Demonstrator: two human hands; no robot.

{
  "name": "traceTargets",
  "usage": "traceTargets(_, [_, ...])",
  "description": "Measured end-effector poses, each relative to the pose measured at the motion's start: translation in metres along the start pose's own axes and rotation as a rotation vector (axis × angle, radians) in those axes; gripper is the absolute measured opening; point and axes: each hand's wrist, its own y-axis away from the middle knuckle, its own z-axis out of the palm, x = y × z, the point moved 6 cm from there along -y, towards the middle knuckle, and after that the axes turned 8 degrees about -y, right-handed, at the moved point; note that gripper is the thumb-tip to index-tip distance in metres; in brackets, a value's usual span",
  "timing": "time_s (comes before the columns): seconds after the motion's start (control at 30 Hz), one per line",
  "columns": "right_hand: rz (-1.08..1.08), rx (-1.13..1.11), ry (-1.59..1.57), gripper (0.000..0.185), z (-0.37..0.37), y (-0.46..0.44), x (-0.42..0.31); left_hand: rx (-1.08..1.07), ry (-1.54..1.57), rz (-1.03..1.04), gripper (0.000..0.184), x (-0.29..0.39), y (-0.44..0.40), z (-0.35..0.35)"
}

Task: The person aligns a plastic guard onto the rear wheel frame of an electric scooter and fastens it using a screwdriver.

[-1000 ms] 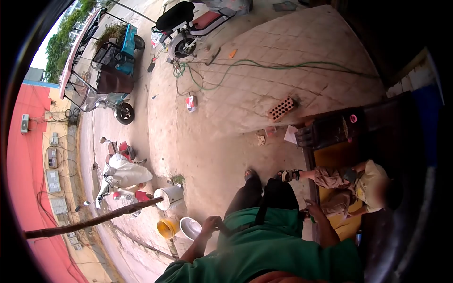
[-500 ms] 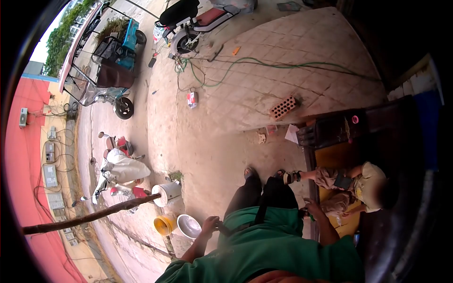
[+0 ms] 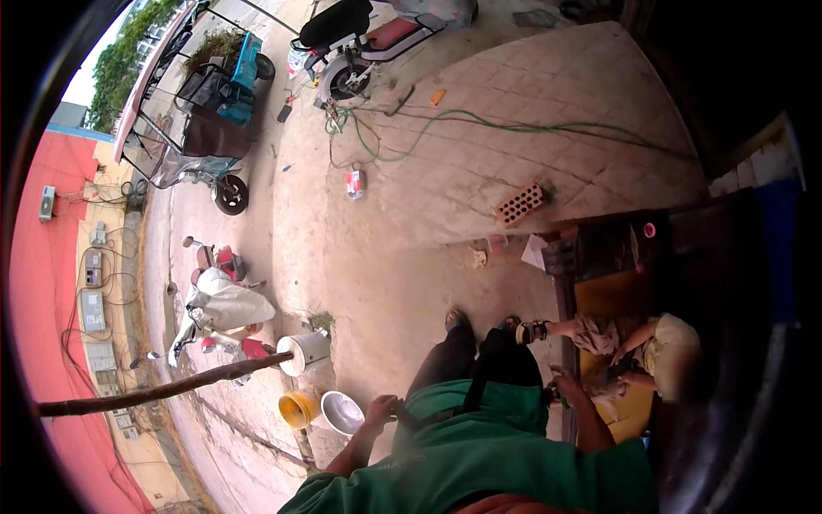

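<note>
From where I stand, the wearer's left hand (image 3: 382,409) is at the side of the green shirt (image 3: 505,420), fingers bent inward at the cloth. Whether it pinches the fabric or just rests there, I can't tell. The right hand (image 3: 567,385) is on the other side of the waist, fingers loosely bent; I see nothing clearly held in it, though the shirt and shadow make its grip hard to judge. Both arms are bent at the elbow, which seems to be why the hands sit at hip height, one each side of the body.

The thing nearest the left hand is the basin (image 3: 342,413), just outward of it and apart from the fingers. The yellow bucket (image 3: 298,410) stands just beyond the basin; the pair look set side by side to keep them together. Ahead of them is the white bucket (image 3: 306,354), where the lower end of the pole (image 3: 163,391) meets it, perhaps footed there so it stays up.

Just outward of the right hand is the sofa (image 3: 604,257), with a seated person (image 3: 672,343) on it, a sandalled foot stretched toward the wearer's feet. That person's hands are close together around something dark, too small to make out. Ahead of the right hand, well apart from it, the paper (image 3: 534,251) lies by the sofa's arm, and the brick (image 3: 521,205) farther on.
</note>
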Motion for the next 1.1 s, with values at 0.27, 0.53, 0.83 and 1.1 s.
traceTargets(0.27, [-0.098, -0.045, 0.167, 0.055, 0.037, -0.007, -0.035, 0.067, 0.053, -0.026, 0.026, 0.017, 0.015, -0.002])
traceTargets(0.53, [-0.119, -0.156, 0.608, 0.049, 0.121, -0.007, -0.06, 0.033, 0.075, -0.039, 0.033, 0.006, -0.003, -0.037])
traceTargets(0.83, [-0.08, -0.308, 0.451, 0.046, 0.256, -0.02, -0.096, -0.057, 0.08, -0.079, 0.044, -0.059, -0.097, -0.163])
traceTargets(1.1, [0.012, -0.759, 0.546, 0.052, 0.536, 0.07, -0.16, -0.028, 0.268, 0.144, 0.035, -0.065, -0.162, -0.346])
